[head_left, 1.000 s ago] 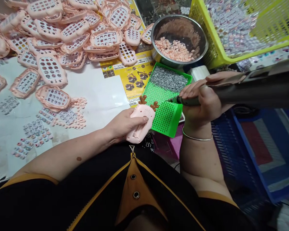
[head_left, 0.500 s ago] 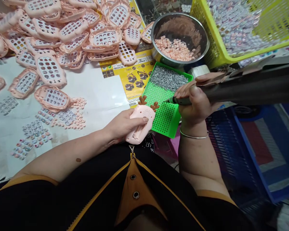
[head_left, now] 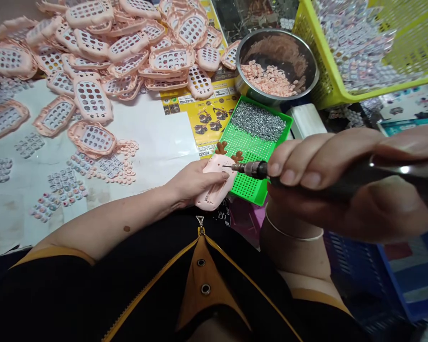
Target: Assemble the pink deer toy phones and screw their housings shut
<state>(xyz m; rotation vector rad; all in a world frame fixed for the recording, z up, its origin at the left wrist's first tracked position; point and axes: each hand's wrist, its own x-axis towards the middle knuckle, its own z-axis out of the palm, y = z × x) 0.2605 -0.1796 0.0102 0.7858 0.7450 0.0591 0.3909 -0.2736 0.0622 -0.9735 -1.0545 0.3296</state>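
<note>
My left hand [head_left: 192, 184] grips a pink toy phone [head_left: 217, 183] with brown antlers, back side up, at the table's near edge. My right hand [head_left: 342, 183] is closed around a dark electric screwdriver [head_left: 257, 169], held close to the camera. Its bit points left and its tip sits on the upper part of the pink toy phone. Just behind lies a green perforated screw tray [head_left: 251, 149] with a heap of small silver screws [head_left: 258, 121] at its far end.
A pile of pink keypad shells [head_left: 128, 47] covers the far left of the white table. Loose button sets [head_left: 60, 185] lie nearer. A steel bowl [head_left: 276, 64] holds pink parts. A yellow basket [head_left: 364, 47] stands at the right, a blue crate [head_left: 395, 280] below.
My right hand rose toward the camera and swung the screwdriver from the green tray over to the pink toy phone. The left hand kept its hold.
</note>
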